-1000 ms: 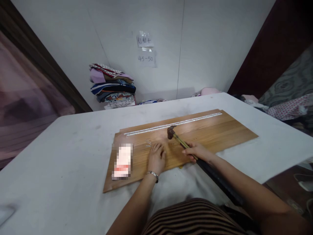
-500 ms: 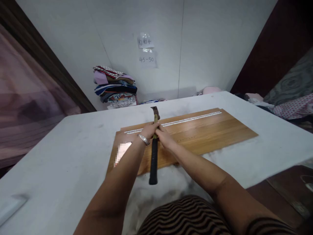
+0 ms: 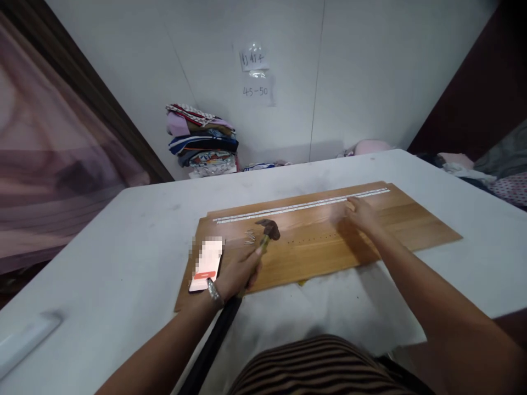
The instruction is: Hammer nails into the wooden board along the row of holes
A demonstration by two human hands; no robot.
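Observation:
My left hand [image 3: 236,270] is closed round the neck of a hammer [image 3: 268,229]. The hammer's dark head rests low over a long wooden board [image 3: 415,225], and its black grip runs back under my wrist. A few small nails [image 3: 249,237] lie on the board just left of the head. My right hand [image 3: 359,211] reaches out flat, fingers stretched, on the board beside a pale strip [image 3: 300,207] along its far edge. A row of small dark dots [image 3: 310,238] crosses the wood between my hands.
A phone [image 3: 206,265] lies on the board's left end. The board sits on a white table [image 3: 123,241]. A white object [image 3: 24,341] lies at the table's near left corner. Folded clothes [image 3: 201,140] are stacked by the wall behind, with paper labels [image 3: 255,77] above.
The hammer passed from my right hand to my left: both hands held it upright half a second ago. Now the left lowers it by the nails, and the right has moved out to the right.

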